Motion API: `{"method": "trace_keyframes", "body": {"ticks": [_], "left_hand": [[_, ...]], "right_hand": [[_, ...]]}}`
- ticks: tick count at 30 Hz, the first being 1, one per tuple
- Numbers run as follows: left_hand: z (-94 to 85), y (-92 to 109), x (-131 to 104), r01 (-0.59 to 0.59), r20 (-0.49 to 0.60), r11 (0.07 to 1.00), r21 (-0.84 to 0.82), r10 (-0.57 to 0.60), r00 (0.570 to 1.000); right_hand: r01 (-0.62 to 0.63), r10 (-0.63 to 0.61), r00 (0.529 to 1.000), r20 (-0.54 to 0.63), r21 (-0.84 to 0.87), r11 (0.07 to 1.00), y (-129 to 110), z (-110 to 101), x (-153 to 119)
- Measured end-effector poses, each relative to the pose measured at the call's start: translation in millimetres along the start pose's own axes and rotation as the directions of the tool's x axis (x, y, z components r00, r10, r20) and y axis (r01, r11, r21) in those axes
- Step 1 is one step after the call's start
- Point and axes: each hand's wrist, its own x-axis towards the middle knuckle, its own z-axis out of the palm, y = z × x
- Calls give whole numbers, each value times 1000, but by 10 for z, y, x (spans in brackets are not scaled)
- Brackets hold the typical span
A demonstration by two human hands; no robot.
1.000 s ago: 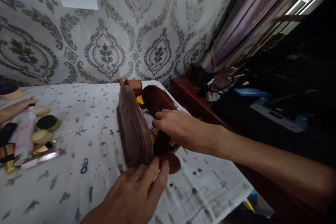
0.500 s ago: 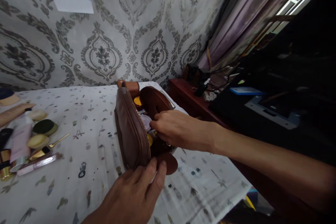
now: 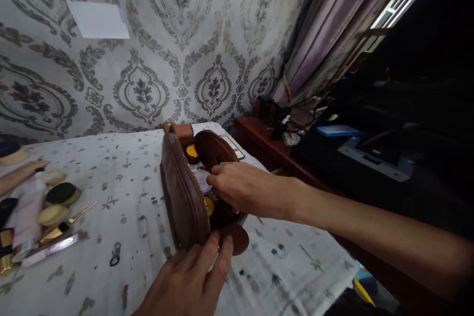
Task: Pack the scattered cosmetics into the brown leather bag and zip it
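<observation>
A brown leather-like zip bag (image 3: 183, 195) stands unzipped on the printed cloth, its top gaping. At its near end, my left hand (image 3: 190, 276) grips the edge beside a rounded brown flap (image 3: 237, 238), thumb and fingers closed on it. My right hand (image 3: 239, 185) reaches into the opening from the right with curled fingers; their tips are partly hidden, so what they hold cannot be made out. Close to these fingertips lies a round lilac container (image 3: 202, 180). Inside the bag I also see a yellow-lidded jar (image 3: 191, 152) and another yellow round item (image 3: 209, 206).
Makeup items lie at the left, among them a pink tube (image 3: 28, 219), a dark green round sponge (image 3: 62, 193) and a lip gloss tube (image 3: 54, 248). Behind the bag are a brown strap piece (image 3: 182, 131) and a phone (image 3: 235, 147). A dark red table (image 3: 255, 133) adjoins the right.
The view has tilted slightly, so everything sits a little lower. Both hands keep nearly the same places on and in the bag; more of the lilac container shows.
</observation>
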Motion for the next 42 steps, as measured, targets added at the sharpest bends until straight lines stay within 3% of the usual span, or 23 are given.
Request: {"method": "trace_keyframes", "body": {"ticks": [5,12,14,16,19,21,28,32,37,39,42], "left_hand": [[70,-13,-24,-24,-47,999,28,25,999],[103,-40,-36,-46,-77,995,84,52,996],[96,-47,-27,-57,-87,995,86,64,994],[85,-50,-17,-55,-88,996,73,61,994],[59,-55,0,-43,-57,998,40,45,997],[29,-59,14,-34,-44,999,13,34,998],[-124,-41,84,24,-116,994,-103,-36,993],[-185,1,65,53,-157,990,-127,-73,985],[-227,69,-50,94,-263,992,-89,-114,958],[-254,74,-117,76,-299,991,-107,-104,948],[-321,41,-238,54,-240,981,-189,-100,966]], "right_hand": [[5,-4,1000,-8,46,999,24,-120,211],[-14,0,986,167,83,996,51,-227,560],[-1,-8,997,80,109,994,93,-275,504],[11,6,994,-111,159,987,133,-327,384],[6,113,907,-406,281,960,138,-366,155],[13,197,833,-517,375,927,86,-336,6],[127,405,636,-657,607,785,-206,16,-375],[219,484,568,-666,689,690,-359,229,-531],[312,407,556,-725,636,706,-682,446,-633],[348,330,583,-742,595,724,-843,539,-622],[396,240,640,-730,581,711,-1057,700,-526]]}}
